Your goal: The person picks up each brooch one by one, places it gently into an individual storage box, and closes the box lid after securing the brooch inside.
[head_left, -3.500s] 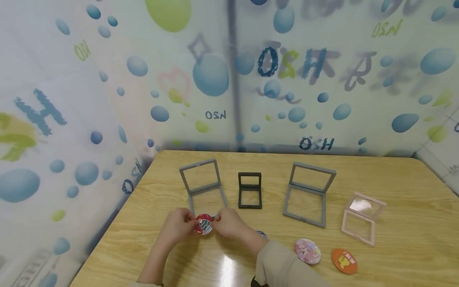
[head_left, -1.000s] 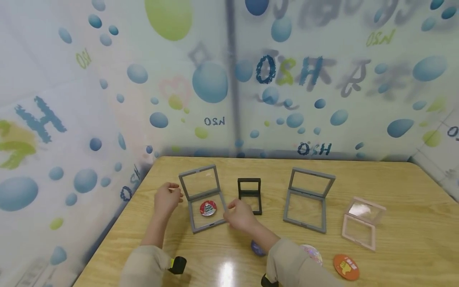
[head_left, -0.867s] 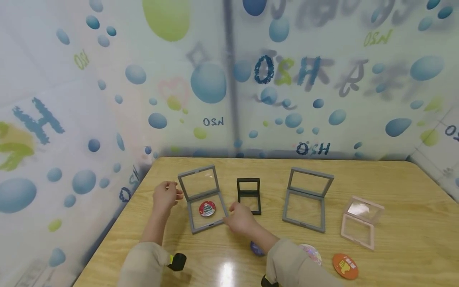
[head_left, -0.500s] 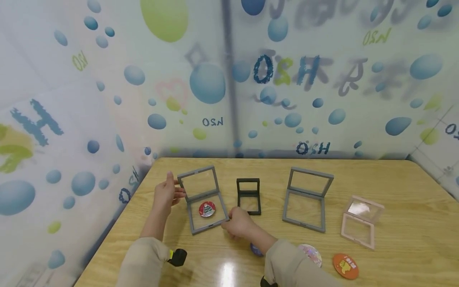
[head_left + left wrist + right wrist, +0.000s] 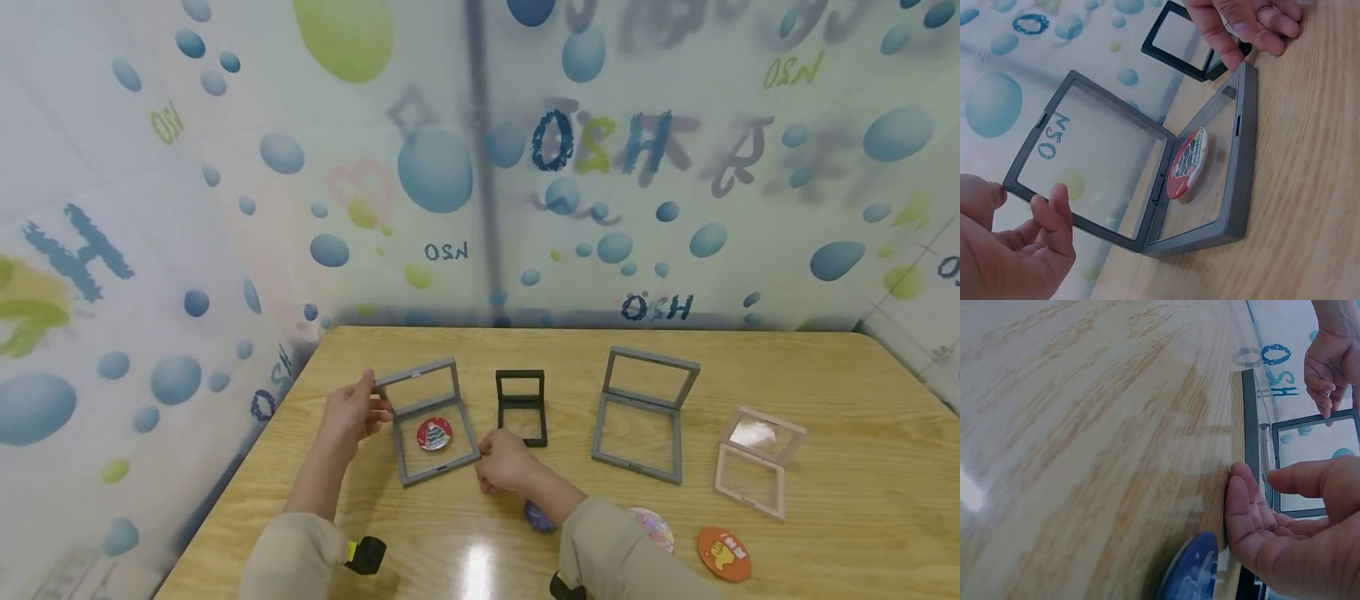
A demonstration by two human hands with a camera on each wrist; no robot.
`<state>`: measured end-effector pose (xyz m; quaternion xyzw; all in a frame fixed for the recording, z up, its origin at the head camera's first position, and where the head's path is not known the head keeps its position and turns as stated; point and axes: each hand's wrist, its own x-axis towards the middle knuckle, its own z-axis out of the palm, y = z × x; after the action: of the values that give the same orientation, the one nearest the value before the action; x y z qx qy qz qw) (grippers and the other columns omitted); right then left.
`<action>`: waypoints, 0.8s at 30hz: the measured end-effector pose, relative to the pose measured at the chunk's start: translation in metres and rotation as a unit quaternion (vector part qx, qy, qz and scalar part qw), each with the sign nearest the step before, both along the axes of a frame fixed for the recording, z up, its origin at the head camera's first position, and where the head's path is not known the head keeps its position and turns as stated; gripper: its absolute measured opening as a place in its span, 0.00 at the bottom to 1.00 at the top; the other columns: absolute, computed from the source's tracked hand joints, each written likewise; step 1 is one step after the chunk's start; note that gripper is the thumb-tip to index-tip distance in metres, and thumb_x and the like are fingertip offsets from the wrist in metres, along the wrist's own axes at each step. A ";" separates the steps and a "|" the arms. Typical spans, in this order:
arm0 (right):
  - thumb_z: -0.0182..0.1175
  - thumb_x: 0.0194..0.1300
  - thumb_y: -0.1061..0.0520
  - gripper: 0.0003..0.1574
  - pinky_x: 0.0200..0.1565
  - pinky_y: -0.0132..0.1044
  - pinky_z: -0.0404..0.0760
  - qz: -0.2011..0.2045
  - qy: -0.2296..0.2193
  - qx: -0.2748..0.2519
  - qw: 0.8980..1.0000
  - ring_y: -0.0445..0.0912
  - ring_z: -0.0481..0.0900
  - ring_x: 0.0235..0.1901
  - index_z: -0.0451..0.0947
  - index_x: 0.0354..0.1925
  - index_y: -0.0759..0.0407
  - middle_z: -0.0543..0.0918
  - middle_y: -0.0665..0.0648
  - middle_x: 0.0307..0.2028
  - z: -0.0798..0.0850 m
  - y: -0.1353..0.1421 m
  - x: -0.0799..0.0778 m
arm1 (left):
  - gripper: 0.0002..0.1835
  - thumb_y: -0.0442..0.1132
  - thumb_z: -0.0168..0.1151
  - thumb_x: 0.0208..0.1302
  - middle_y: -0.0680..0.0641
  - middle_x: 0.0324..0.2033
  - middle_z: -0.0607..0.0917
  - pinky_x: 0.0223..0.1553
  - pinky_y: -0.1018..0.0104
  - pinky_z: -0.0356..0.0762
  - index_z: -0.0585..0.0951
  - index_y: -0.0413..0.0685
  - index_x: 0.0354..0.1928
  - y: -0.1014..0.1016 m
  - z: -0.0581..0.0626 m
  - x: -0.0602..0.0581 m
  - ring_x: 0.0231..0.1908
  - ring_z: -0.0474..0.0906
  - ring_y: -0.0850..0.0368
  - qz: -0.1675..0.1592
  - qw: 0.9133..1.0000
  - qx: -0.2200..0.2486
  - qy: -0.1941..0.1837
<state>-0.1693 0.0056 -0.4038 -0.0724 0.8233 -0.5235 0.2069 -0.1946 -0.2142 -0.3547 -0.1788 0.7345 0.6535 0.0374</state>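
Three round badges are lying nearest: orange badge [image 5: 724, 553], pink badge [image 5: 653, 528], blue badge [image 5: 538, 517]. Pink frame [image 5: 752, 452] is sitting unfolded beyond the orange one. Right hand [image 5: 512, 464] is touching gray frame [image 5: 441, 470] at its front right corner, fingers curled; cannot tell whether it's pinching. Red badge [image 5: 434, 434] is lying inside that frame's base. Left hand [image 5: 348, 417] is pinching the raised lid [image 5: 1041, 125] near its left corner. Second gray frame [image 5: 642, 401] and black frame [image 5: 521, 401] are standing unfolded rightward.
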 end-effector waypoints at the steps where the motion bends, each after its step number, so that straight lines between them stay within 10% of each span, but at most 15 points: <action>1: 0.50 0.48 0.75 0.22 0.21 0.33 0.78 0.001 -0.002 0.000 1.000 0.44 0.75 0.15 0.66 0.46 0.79 0.75 0.61 0.22 0.000 0.000 0.000 | 0.32 0.55 0.39 0.68 0.48 0.24 0.77 0.21 0.77 0.71 0.63 0.29 0.56 0.000 0.000 0.001 0.19 0.75 0.65 -0.004 1.000 0.001 -0.002; 24: 0.53 0.49 0.77 0.25 0.19 0.30 0.76 0.003 -0.002 0.004 1.000 0.41 0.74 0.13 0.66 0.49 0.79 0.76 0.60 0.20 0.000 0.001 0.000 | 0.14 0.38 0.54 0.63 0.50 0.20 0.72 0.20 0.76 0.71 0.66 0.35 0.45 0.008 -0.022 0.035 0.17 0.73 0.63 -0.071 0.997 0.015 0.008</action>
<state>-0.1696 0.0065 -0.4035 -0.0729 0.8248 -0.5195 0.2109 -0.1595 -0.2067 -0.3764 -0.1207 0.7359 0.6614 0.0803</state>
